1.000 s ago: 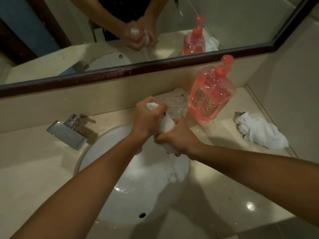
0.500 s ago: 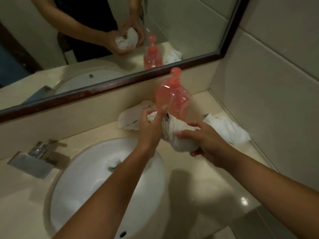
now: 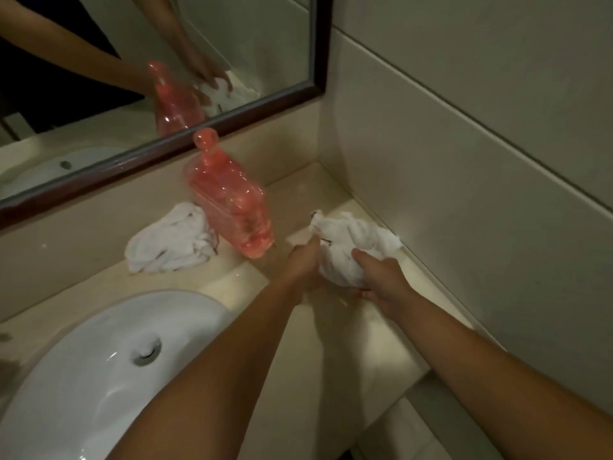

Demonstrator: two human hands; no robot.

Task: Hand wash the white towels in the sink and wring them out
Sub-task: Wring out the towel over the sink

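The sink (image 3: 83, 376) fills the counter's (image 3: 331, 343) left front. A crumpled towel (image 3: 169, 240) lies at the back edge, just beside the pink soap bottle (image 3: 232, 207). Near the right back corner, left hand (image 3: 303, 265) and right hand (image 3: 381, 277) each grasp the wadded white towel (image 3: 348, 247).
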